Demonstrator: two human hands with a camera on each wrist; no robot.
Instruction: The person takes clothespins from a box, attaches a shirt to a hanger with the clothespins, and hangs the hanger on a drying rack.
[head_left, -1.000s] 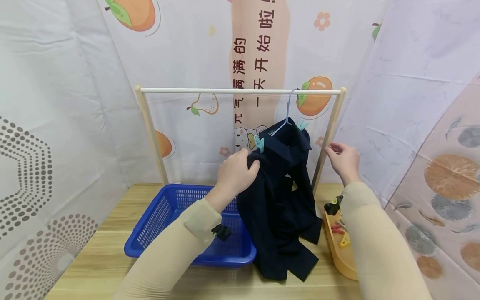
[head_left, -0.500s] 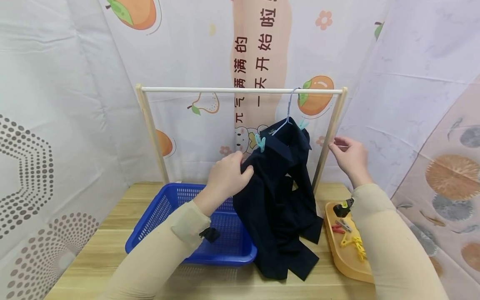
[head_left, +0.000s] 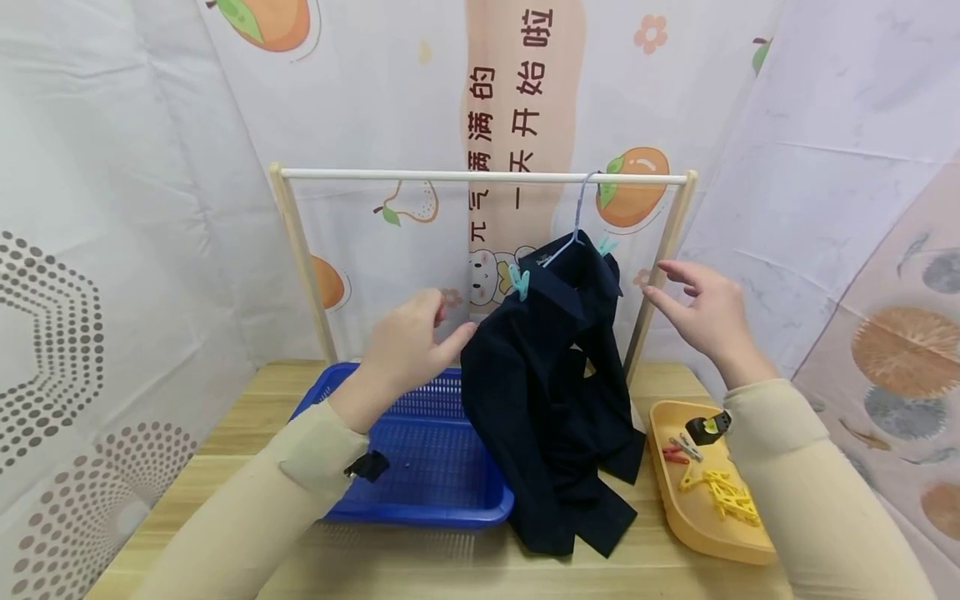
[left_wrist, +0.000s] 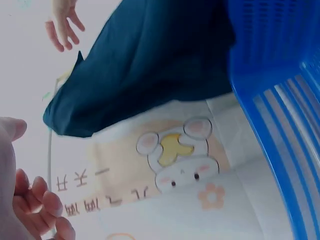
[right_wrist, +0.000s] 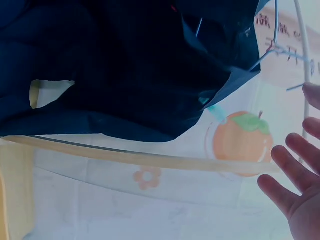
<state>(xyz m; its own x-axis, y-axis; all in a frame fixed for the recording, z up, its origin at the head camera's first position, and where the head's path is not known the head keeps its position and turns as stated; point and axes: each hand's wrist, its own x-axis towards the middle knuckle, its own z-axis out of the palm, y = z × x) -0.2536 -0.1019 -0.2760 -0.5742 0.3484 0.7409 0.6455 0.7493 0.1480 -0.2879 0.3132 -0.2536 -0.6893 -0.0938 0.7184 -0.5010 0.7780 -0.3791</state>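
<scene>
A dark navy collared shirt (head_left: 525, 400) droops from a pale blue hanger (head_left: 578, 215), its lower parts reaching the table. Two teal clothespins, a nearer clothespin (head_left: 519, 282) and a farther clothespin (head_left: 607, 247), clip it at the shoulders. Left of the shirt is my left hand (head_left: 408, 343), thumb extended and fingers loosely bent, holding nothing. In the left wrist view, a gap separates the left hand (left_wrist: 27, 200) from the cloth. Near the rack's right post, my right hand (head_left: 705, 315) holds nothing; the right wrist view shows its fingers (right_wrist: 295, 167) spread apart.
The hanger hooks over the white bar (head_left: 420, 175) of a wooden rack, near its right post (head_left: 666, 242). A blue plastic basket (head_left: 420, 515) stands left of the shirt. At right, an orange tray (head_left: 693, 529) contains yellow clothespins (head_left: 723, 493) and a few red and grey ones.
My left hand has let go of the shirt's shoulder and moved left. My right hand has drawn slightly right, its fingers spreading. The shirt still hangs in place.
</scene>
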